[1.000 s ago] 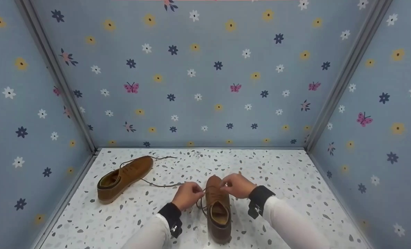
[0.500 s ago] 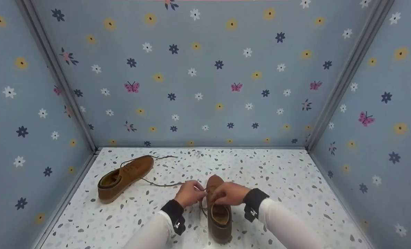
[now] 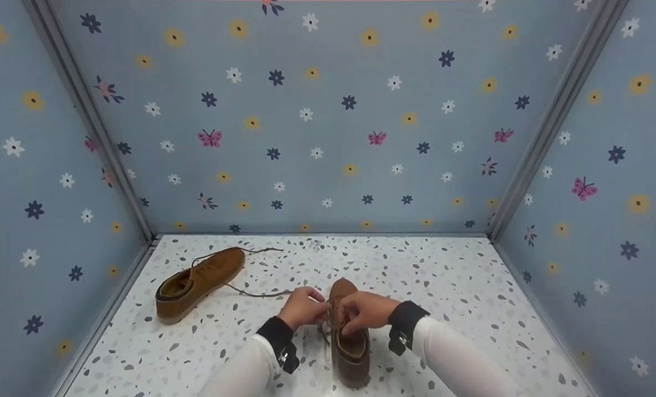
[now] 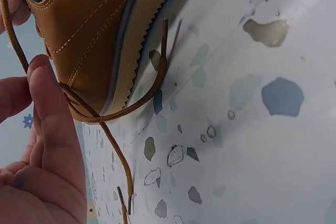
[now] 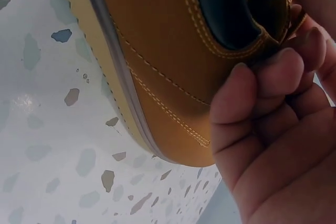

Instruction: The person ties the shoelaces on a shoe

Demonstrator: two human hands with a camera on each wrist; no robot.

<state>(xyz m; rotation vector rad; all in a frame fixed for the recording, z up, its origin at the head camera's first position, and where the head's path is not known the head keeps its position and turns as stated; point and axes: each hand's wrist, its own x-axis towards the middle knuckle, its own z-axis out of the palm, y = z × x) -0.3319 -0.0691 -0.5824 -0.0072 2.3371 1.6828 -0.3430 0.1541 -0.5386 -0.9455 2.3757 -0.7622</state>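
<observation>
A brown leather shoe [image 3: 352, 366] stands on the speckled surface, toe pointing away, between my two hands. At its left side, my left hand [image 3: 302, 307] pinches the brown shoelace [image 4: 86, 106] between thumb and fingers. Loose lace ends hang beside the sole in the left wrist view. Over the shoe's lacing is my right hand [image 3: 367, 310], its curled fingers at the top of the opening. In the right wrist view, a bit of lace shows between the thumb and fingers of that hand [image 5: 283, 129]; the fingers partly hide the shoe's collar.
A second brown shoe [image 3: 206, 284] lies to the left, toe turned to the far right, its laces [image 3: 259, 296] trailing loose over the white speckled surface [image 3: 432, 270]. Flower-patterned panels [image 3: 328, 127] enclose the back and both sides.
My right hand has come from the shoe's right side, near the toe, leftward and back over the lacing. My left hand has shifted slightly right, closer to the shoe. The second shoe stays put.
</observation>
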